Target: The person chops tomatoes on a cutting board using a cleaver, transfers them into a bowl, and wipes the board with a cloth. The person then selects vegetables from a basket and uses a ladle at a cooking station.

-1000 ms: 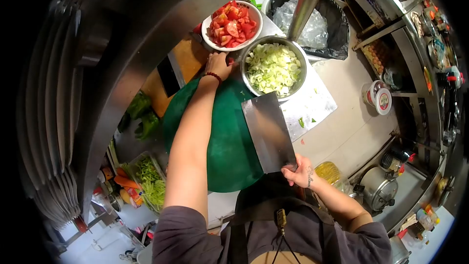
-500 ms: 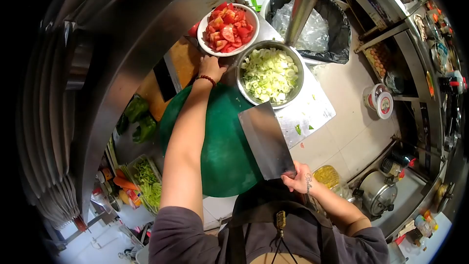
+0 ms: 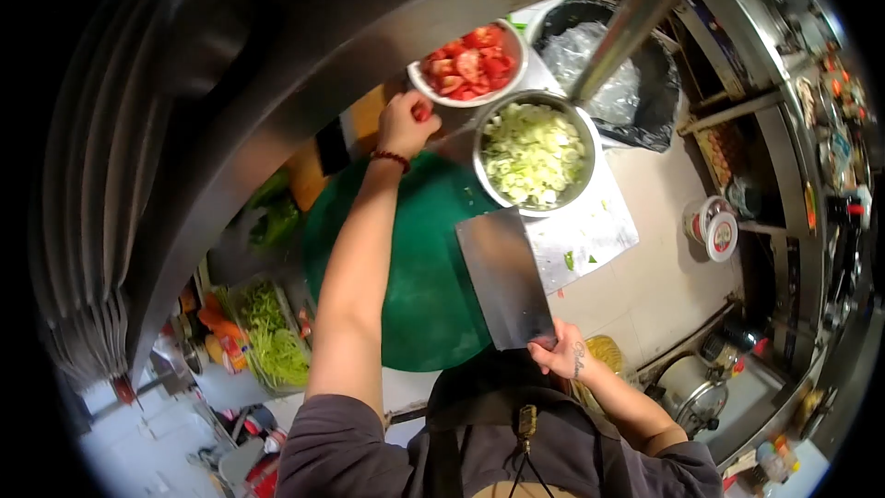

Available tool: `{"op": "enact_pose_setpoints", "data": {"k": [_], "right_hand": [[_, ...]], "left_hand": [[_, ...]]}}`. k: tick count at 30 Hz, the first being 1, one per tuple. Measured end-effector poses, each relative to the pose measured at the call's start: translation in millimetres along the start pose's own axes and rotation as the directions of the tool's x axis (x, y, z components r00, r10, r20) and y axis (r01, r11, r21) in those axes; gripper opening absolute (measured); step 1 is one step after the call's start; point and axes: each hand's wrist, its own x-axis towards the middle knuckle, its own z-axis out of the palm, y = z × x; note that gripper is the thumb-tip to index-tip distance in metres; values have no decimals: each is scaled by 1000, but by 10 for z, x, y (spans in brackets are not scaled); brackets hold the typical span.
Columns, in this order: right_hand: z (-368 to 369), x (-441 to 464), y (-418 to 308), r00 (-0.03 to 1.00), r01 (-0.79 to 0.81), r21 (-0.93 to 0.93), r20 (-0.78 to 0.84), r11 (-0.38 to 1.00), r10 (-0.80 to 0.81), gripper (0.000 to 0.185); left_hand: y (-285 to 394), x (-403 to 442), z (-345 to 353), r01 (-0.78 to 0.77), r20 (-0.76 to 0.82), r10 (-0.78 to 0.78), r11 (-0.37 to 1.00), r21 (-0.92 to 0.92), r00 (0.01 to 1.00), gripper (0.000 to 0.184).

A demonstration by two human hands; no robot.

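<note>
My left hand (image 3: 404,127), wearing a beaded bracelet, is closed on a small red tomato piece (image 3: 422,112). It is just below the white bowl (image 3: 419,85) of cut tomatoes (image 3: 468,65). In my right hand (image 3: 559,350) is the handle of a broad cleaver (image 3: 504,277), its blade over the right edge of the round green cutting board (image 3: 429,267). A metal bowl (image 3: 593,143) of chopped pale green vegetable (image 3: 536,152) stands beyond the cleaver.
A black-lined bin (image 3: 656,101) stands behind the metal bowl. Green peppers (image 3: 275,221) and a tub of shredded greens (image 3: 275,350) lie to the left. A metal shelf edge (image 3: 304,65) overhangs the far left, and a metal post (image 3: 627,32) rises beside the bin.
My left hand has lifted from beside the tomato bowl and now shows a red piece in its fingers. The view has shifted slightly; the cleaver stays in my right hand.
</note>
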Motion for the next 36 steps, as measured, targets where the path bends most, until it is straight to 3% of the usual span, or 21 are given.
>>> {"op": "enact_pose_setpoints", "data": {"k": [2, 3, 4, 5, 6, 8, 10, 12, 14, 15, 16, 18, 20, 22, 24, 27, 28, 29, 31, 34, 36], "right_hand": [[9, 7, 196, 998, -30, 54, 54, 998, 27, 43], [30, 23, 249, 1000, -13, 91, 16, 996, 12, 41], [60, 64, 262, 1000, 10, 127, -23, 992, -7, 40], [80, 105, 208, 1000, -3, 74, 12, 997, 2, 35], [115, 146, 191, 1000, 13, 66, 13, 998, -13, 33], [250, 210, 81, 995, 88, 51, -44, 995, -86, 27], [358, 327, -43, 995, 98, -56, -25, 994, -100, 22], [533, 464, -225, 987, 148, -178, -33, 973, -157, 16], [615, 681, -225, 989, 121, -299, -49, 947, -142, 19], [685, 750, -272, 988, 126, -295, -48, 947, -147, 22], [791, 812, -326, 987, 134, -291, -46, 947, -154, 24], [956, 877, -415, 971, 171, -446, -74, 878, -227, 36], [845, 1001, -332, 899, 194, -922, 30, 336, -437, 41], [1273, 809, -691, 897, -147, -951, -244, 273, -368, 42], [1374, 817, -440, 833, -45, -963, -184, 267, -522, 33], [1831, 665, 139, 957, 282, -695, 151, 662, -249, 27], [2205, 493, 287, 944, 299, -601, 300, 742, -138, 27], [2379, 465, 578, 939, 111, -471, 338, 875, 62, 28], [2767, 520, 1015, 947, -292, -86, 114, 953, 300, 28], [2906, 1022, 1666, 932, -190, 558, -156, 807, 327, 17], [2982, 1042, 1616, 886, -178, 657, -216, 733, 410, 13]], "left_hand": [[244, 104, -135, -201, -119, 182, 964, -175, 976, 17], [419, 127, -186, -86, -146, 64, 985, -150, 987, 25], [344, 223, -136, -211, -255, 154, 954, -214, 955, 36], [564, 117, -357, -119, -175, 75, 959, -257, 982, 41], [737, -90, -579, -30, -188, 7, 992, -119, 982, 43], [581, -562, -705, -205, -374, 56, 904, -374, 926, 42], [302, -1230, -950, -278, -575, 186, 958, -76, 797, 38], [-42, -2085, -1248, 48, -449, -211, 936, -347, 869, 36], [-635, -2899, -1437, 262, -515, -412, 903, -341, 752, 32], [-821, -3280, -1591, 503, -387, -564, 826, -255, 730, 38], [-999, -3534, -1535, 506, -386, -570, 822, -262, 725, 38], [-1346, -3971, -1441, 337, -237, -281, 910, 243, 930, 52], [-1329, -3960, -1449, 347, -117, -327, 863, 368, 938, 69], [-1510, -3881, -1363, 470, -71, -488, 778, 416, 870, 76], [-1541, -3811, -1356, 584, -29, -613, 736, 342, 789, 74], [-1614, -3946, -1217, 551, -129, -536, 815, 181, 834, 64], [-1644, -4035, -1145, 537, -112, -526, 826, 171, 843, 64], [-1683, -4167, -1081, 403, -167, -376, 897, 181, 912, 58], [-1654, -4329, -1058, 175, -225, -141, 974, 141, 964, 46], [-1571, -4492, -901, 24, -150, -15, 998, 58, 989, 43], [-1422, -4635, -697, 24, -181, -26, 1000, -16, 983, 41]]}}
